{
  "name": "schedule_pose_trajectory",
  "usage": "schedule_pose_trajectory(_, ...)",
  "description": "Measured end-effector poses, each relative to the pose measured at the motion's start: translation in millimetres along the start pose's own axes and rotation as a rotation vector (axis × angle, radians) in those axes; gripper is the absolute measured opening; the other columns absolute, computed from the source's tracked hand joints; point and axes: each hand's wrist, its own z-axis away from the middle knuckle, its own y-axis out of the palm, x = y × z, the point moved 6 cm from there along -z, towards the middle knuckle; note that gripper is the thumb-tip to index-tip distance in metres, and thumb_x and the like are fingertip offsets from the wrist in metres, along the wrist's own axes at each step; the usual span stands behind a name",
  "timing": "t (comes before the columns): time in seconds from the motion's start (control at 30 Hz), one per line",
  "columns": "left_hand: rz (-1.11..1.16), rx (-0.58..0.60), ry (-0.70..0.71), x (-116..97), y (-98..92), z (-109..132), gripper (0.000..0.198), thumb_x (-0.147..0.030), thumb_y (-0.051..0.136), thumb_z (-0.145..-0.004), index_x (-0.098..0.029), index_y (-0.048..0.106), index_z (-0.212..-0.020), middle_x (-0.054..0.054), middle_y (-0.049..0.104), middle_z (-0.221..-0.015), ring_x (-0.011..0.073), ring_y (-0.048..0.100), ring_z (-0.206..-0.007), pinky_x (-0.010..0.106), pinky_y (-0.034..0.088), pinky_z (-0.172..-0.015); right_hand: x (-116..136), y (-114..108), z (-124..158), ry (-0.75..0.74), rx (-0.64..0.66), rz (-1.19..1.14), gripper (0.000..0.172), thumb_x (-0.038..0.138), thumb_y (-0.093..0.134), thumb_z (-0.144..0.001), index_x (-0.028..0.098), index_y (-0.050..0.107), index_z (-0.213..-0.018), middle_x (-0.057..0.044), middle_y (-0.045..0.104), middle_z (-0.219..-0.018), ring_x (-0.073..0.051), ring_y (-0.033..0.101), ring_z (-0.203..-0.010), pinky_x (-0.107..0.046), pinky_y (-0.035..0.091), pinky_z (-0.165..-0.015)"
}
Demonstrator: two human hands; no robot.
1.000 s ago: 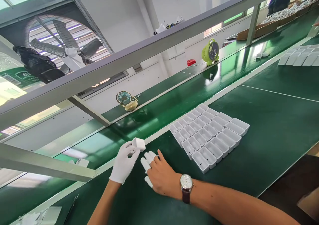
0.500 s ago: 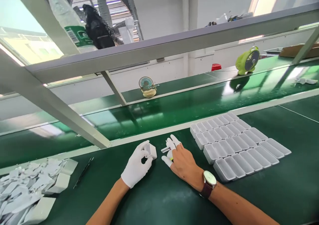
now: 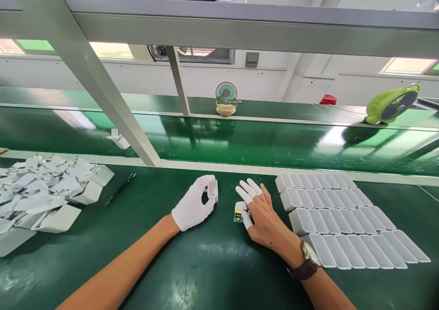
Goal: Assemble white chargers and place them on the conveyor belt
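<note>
My left hand [image 3: 195, 204], in a white glove, grips a small white plastic case [image 3: 213, 190] between thumb and fingers, just above the green table. To its right is my right hand [image 3: 262, 209], with white covers on several fingertips and a watch at the wrist. Its fingers are spread, while the thumb lies against a small white part with a green and yellow circuit board [image 3: 238, 215]. The palm hides some of that part. A gap of bare table separates the two hands.
Rows of white trays [image 3: 343, 222] stand at right. At left lie a pile of white plastic parts [image 3: 44, 193] and a black pen-like tool [image 3: 120, 189]. Beyond the belt [image 3: 206, 141] are a small fan [image 3: 226, 98] and a green fan [image 3: 391, 104].
The view has levelled and tilted down. My right hand has turned over, and the circuit board now shows beside its thumb. My left hand still holds the case, which is now more upright.
</note>
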Motion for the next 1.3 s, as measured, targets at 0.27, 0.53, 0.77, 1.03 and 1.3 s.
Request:
schedule_pose_trajectory(0.27, -0.046, 0.097, -0.069, 10.3, 8.7, 6.5, 0.093, -0.015, 0.064, -0.076, -0.021, 0.018, -0.157, 0.015, 0.041, -0.152, 0.0328, 0.044, -0.138, 0.050, 0.036, -0.118, -3.8, 12.4, 5.7, -0.031, 0.116, -0.001, 0.084, -0.001, 0.046, -0.069, 0.009, 0.034, -0.152, -0.018, 0.045, -0.152, -0.034, 0.018, -0.153, -0.066, 0.012, -0.123)
schedule_pose_trajectory(0.53, -0.107, 0.106, -0.160, 12.9, 12.8, 8.1, 0.101, -0.030, 0.071, -0.077, -0.022, 0.015, -0.160, 0.014, 0.050, -0.144, 0.0368, 0.049, -0.131, 0.050, 0.042, -0.109, 8.7, 12.2, -0.1, -0.026, 0.059, -0.115, 0.057, 0.027, 0.060, -0.089, 0.012, 0.047, -0.142, -0.017, 0.054, -0.145, -0.035, 0.038, -0.144, -0.063, 0.020, -0.122)
schedule_pose_trajectory(0.77, -0.087, 0.102, -0.226, 22.7, 14.0, 2.0, 0.092, -0.037, 0.072, -0.078, -0.017, 0.028, -0.156, 0.014, 0.062, -0.128, 0.0341, 0.056, -0.124, 0.049, 0.043, -0.106, 3.2, 22.3, -1.2, -0.032, 0.014, -0.244, 0.051, 0.018, 0.062, -0.085, 0.016, 0.052, -0.135, -0.013, 0.067, -0.126, -0.032, 0.053, -0.131, -0.058, 0.038, -0.115)
schedule_pose_trajectory(1.03, -0.029, 0.066, -0.255, 18.1, 5.5, -1.0, 0.088, -0.035, 0.074, -0.077, -0.017, 0.035, -0.153, 0.013, 0.063, -0.132, 0.0316, 0.058, -0.124, 0.047, 0.046, -0.106, 9.8, 20.9, 1.1, -0.079, -0.144, -0.267, 0.062, 0.009, 0.052, -0.086, 0.016, 0.038, -0.146, -0.015, 0.064, -0.120, -0.030, 0.058, -0.121, -0.056, 0.047, -0.108)
schedule_pose_trajectory(1.3, -0.072, 0.060, -0.233, 23.8, 10.4, 1.0, 0.094, -0.039, 0.081, -0.071, -0.019, 0.038, -0.152, 0.015, 0.062, -0.131, 0.0360, 0.056, -0.127, 0.050, 0.046, -0.105, 4.8, 23.7, 1.6, -0.057, -0.105, -0.212, 0.060, 0.016, 0.058, -0.089, 0.017, 0.040, -0.146, -0.016, 0.064, -0.121, -0.035, 0.055, -0.126, -0.061, 0.048, -0.105)
